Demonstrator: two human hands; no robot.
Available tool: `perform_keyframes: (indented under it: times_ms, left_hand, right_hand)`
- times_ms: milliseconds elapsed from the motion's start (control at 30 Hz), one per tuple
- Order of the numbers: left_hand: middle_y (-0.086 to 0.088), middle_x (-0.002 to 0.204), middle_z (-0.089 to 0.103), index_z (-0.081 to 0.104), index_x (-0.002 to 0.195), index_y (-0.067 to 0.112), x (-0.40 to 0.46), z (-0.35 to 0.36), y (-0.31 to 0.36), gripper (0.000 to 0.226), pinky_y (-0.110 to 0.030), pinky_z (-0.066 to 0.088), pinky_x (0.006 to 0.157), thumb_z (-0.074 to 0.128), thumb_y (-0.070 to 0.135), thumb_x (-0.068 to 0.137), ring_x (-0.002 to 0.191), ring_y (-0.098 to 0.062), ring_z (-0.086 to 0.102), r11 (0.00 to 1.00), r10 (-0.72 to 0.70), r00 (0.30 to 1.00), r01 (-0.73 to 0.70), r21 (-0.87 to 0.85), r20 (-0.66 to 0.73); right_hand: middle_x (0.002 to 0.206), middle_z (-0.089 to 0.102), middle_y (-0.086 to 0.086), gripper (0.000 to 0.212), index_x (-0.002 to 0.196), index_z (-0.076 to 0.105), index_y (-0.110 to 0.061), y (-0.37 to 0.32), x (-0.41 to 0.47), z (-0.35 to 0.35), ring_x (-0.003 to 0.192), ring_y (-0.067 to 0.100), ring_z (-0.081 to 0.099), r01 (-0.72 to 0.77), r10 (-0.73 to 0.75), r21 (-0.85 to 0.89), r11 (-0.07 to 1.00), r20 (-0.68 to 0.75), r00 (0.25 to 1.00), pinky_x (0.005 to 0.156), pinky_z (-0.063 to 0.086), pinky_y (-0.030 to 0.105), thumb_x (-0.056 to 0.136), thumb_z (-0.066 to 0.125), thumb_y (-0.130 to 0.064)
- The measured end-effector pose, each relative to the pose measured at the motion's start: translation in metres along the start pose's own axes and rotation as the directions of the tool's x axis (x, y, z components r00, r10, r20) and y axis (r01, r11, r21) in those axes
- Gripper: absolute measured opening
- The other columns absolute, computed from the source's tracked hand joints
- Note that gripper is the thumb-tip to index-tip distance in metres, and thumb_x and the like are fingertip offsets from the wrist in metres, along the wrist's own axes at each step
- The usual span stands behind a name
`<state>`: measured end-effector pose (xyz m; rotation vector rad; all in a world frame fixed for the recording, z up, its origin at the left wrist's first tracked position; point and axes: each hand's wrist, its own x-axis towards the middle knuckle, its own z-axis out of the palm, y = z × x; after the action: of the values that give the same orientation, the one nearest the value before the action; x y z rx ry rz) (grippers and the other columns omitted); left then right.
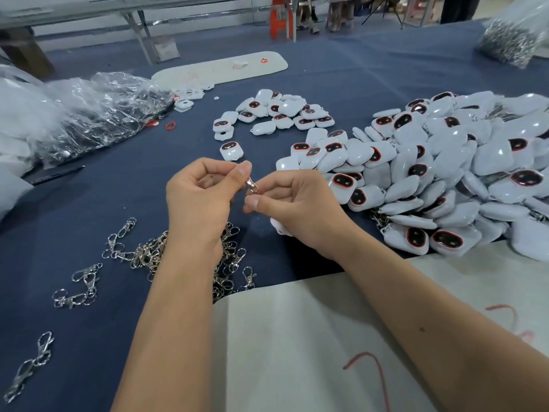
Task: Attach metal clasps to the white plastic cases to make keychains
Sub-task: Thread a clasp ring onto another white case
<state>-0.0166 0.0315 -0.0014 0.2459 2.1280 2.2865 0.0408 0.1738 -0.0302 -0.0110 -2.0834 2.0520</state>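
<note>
dark blue cloth-covered table (371, 63), grey metal frame legs (139, 28) and an orange stool (279, 19) behind.

Bright, even light from overhead gives a cool bluish cast. Soft short shadows lie under the wrists on the dark blue surface (89, 203). White glare spots shine on the white cases (445, 162) and the crumpled plastic bag (98, 111). Straight lines bow toward the edges, and the far background is soft and smeared.

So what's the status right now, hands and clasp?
Left hand and right hand both pinching one metal clasp above the blue cloth. White case partly hidden under right hand. Nothing blocking.
</note>
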Motion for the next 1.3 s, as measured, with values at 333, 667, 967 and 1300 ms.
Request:
perform_keyframes:
  times_ms: [333, 667, 967, 1300]
  left_hand:
    - [0.002, 0.067, 0.069, 0.07, 0.08, 0.016, 0.001, -0.005, 0.0, 0.014, -0.024, 0.051, 0.061, 0.083, 0.012, 0.084, 0.067, -0.013, 0.065, 0.999, -0.021, 0.999, 0.02, 0.026, 0.04]
    - [0.013, 0.073, 0.072, 0.075, 0.076, 0.023, -0.002, -0.005, -0.002, 0.014, -0.01, 0.047, 0.069, 0.081, 0.013, 0.083, 0.07, -0.002, 0.064, 0.828, 0.257, 0.94, -0.333, 0.45, 0.223]
    - [0.014, 0.068, 0.067, 0.073, 0.073, 0.025, -0.005, -0.003, -0.001, 0.019, -0.009, 0.045, 0.063, 0.08, 0.01, 0.084, 0.066, -0.001, 0.061, 0.779, 0.235, 0.922, -0.368, 0.508, 0.308]
    - [0.013, 0.071, 0.069, 0.073, 0.076, 0.024, -0.007, -0.003, 0.0, 0.016, -0.014, 0.049, 0.064, 0.076, 0.011, 0.086, 0.068, -0.003, 0.063, 0.825, 0.249, 0.926, -0.355, 0.439, 0.282]
  right_hand:
    - [0.081, 0.079, 0.004, 0.011, 0.085, 0.076, -0.016, 0.003, 0.005, -0.003, 0.042, 0.003, 0.04, 0.01, 0.004, 0.064, 0.998, -0.219, 0.976, 0.044, 0.035, 0.017, 0.095, 0.074, -0.015]
    - [0.08, 0.072, -0.019, 0.015, 0.094, 0.081, -0.018, 0.001, -0.001, 0.003, 0.078, -0.001, 0.065, 0.14, -0.312, -0.511, 0.848, -0.269, 0.911, 0.075, 0.05, 0.018, 0.089, 0.074, -0.006]
    - [0.081, 0.072, -0.015, 0.017, 0.092, 0.078, -0.016, -0.001, -0.003, 0.003, 0.071, -0.003, 0.061, 0.168, -0.339, -0.498, 0.851, -0.277, 0.899, 0.069, 0.042, 0.012, 0.086, 0.074, -0.002]
    - [0.082, 0.074, -0.007, 0.017, 0.106, 0.075, -0.013, -0.002, -0.003, 0.0, 0.051, 0.002, 0.055, 0.169, -0.246, -0.28, 0.945, -0.27, 0.931, 0.058, 0.045, 0.016, 0.092, 0.072, -0.004]
